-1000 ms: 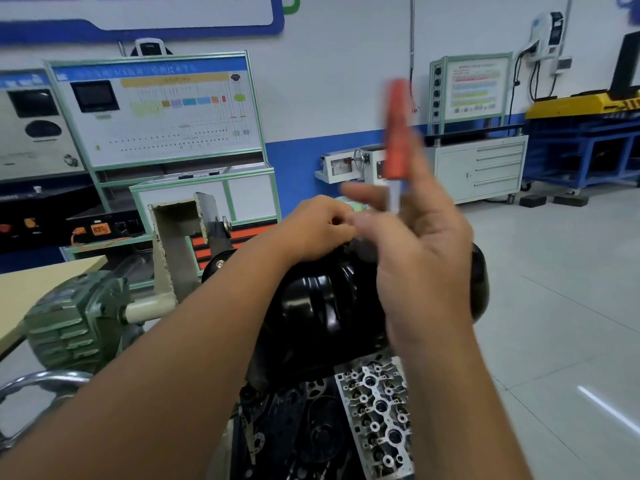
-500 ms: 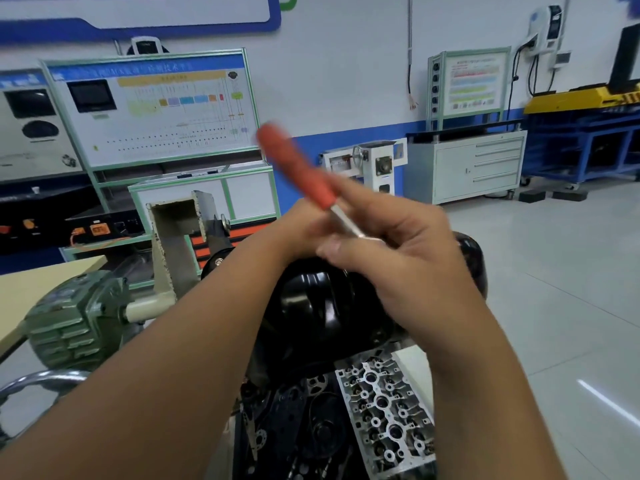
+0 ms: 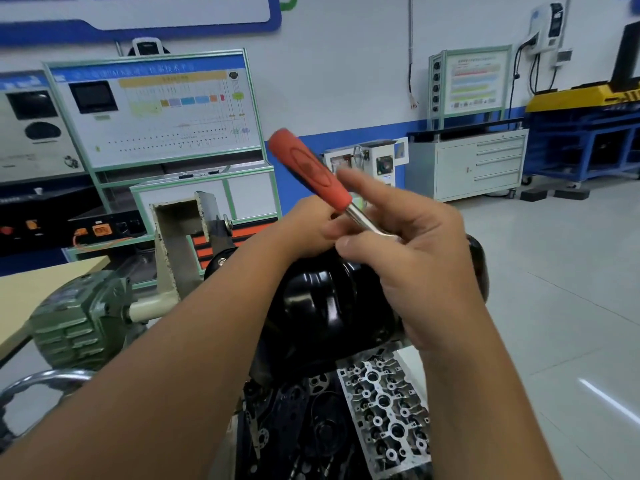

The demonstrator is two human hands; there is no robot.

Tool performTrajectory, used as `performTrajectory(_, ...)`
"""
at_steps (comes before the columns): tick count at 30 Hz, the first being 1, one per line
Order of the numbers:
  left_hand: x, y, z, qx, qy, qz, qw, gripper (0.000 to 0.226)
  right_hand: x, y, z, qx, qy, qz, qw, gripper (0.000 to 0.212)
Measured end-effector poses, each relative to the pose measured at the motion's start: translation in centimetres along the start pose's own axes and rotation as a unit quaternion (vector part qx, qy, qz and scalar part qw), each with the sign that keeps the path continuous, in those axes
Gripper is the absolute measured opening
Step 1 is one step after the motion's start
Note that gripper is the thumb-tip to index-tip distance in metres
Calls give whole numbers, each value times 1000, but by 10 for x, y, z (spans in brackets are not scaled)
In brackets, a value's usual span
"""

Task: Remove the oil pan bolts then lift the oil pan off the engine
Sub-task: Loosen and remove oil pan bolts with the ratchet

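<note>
The glossy black oil pan (image 3: 329,303) sits on top of the upturned engine, whose silver cylinder head (image 3: 384,410) faces me below it. A ratchet with a red handle (image 3: 308,168) and a steel shank leans up to the left over the pan. My right hand (image 3: 415,261) pinches the steel shank near the tool's head, index finger raised. My left hand (image 3: 308,226) lies curled at the pan's far top edge, just behind the tool's head; what its fingers hold is hidden. No bolts can be made out.
The engine hangs on a stand with a cream post (image 3: 173,251) and a green gearbox (image 3: 79,320) on the left. A tan table corner (image 3: 41,292) lies far left. Training panels (image 3: 156,109) and a grey drawer cabinet (image 3: 478,164) line the wall. Open grey floor (image 3: 554,289) spreads on the right.
The red handle swung from upright over to the left, then stayed leaning there. My right hand shifted slightly right along the shank. My left hand stayed at the pan's top edge.
</note>
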State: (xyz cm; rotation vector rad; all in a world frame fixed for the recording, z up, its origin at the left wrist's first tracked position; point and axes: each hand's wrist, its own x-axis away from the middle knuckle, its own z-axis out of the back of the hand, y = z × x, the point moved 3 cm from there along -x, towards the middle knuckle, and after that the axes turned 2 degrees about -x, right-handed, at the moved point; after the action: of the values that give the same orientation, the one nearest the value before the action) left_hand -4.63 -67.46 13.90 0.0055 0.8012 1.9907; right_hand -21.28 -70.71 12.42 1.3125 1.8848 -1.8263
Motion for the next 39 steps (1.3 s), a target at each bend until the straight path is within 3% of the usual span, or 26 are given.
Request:
performTrajectory(2, -3, 0, -1, -41, -5, -14, 999, 26, 4, 2, 1, -83, 169, -8, 982, 65)
performTrajectory(4, -4, 1, -2, -57, 11, 0, 998, 25, 10, 4, 6, -167, 367, -1, 915, 64)
performTrajectory(6, -6, -2, -2, -58, 16, 12, 998, 32, 12, 7, 10, -169, 439, -1, 882, 63)
performTrajectory(8, -1, 3, -1, -59, 12, 15, 998, 28, 12, 10, 14, -120, 359, -4, 925, 67)
performTrajectory(10, 0, 2, 0, -66, 6, 12, 998, 21, 9, 6, 15, -34, 177, 10, 984, 60)
performTrajectory(12, 3, 0, 5, -76, -4, 14, 997, 25, 6, 1, 12, 54, 2, 25, 998, 49)
performTrajectory(13, 6, 0, 5, -78, -16, 24, 997, 24, 5, -1, 9, 70, -42, 26, 996, 48)
performTrajectory(14, 7, 1, 5, -71, -24, 16, 997, 18, 5, -1, 7, 68, -41, 23, 997, 50)
performTrajectory(16, 4, 7, 3, -61, -16, -17, 998, 14, 6, 0, 4, 5, 80, 5, 997, 58)
performTrajectory(19, -3, -1, 0, -71, 28, 3, 997, 22, 13, 5, 2, -136, 339, -25, 931, 66)
performTrajectory(21, -7, -6, -1, -65, 36, 7, 997, 28, 14, 6, 6, -154, 382, -22, 911, 61)
performTrajectory(23, -5, -5, 1, -61, 40, -2, 997, 28, 8, 4, 12, -100, 294, -29, 950, 49)
performTrajectory(25, -2, -1, 1, -46, 32, -5, 998, 20, -1, -3, 16, -46, 102, -33, 993, 41)
performTrajectory(27, 0, 2, 0, -47, 28, -13, 998, 34, -3, -10, 15, -17, -46, -36, 998, 43)
performTrajectory(28, -1, 3, -1, -55, 27, -13, 998, 35, -4, -10, 16, -24, -48, -31, 998, 44)
performTrajectory(29, -3, 0, -1, -56, 28, -12, 998, 27, -5, -9, 17, -51, -1, -25, 998, 45)
performTrajectory(30, -5, -3, -1, -57, 26, -13, 998, 17, -5, -6, 18, -89, 80, -20, 993, 47)
performTrajectory(32, -7, -7, 0, -61, 20, -7, 998, 20, -4, 0, 20, -127, 263, -7, 956, 49)
performTrajectory(34, -8, -9, 0, -63, 21, -4, 998, 25, -4, 2, 24, -116, 349, 2, 930, 52)
performTrajectory(36, -7, -8, 0, -52, 24, -7, 998, 29, -9, 2, 24, -123, 274, 1, 954, 55)
performTrajectory(39, -8, -8, 1, -70, 22, -10, 997, 30, -9, -8, 15, -104, -2, -16, 994, 56)
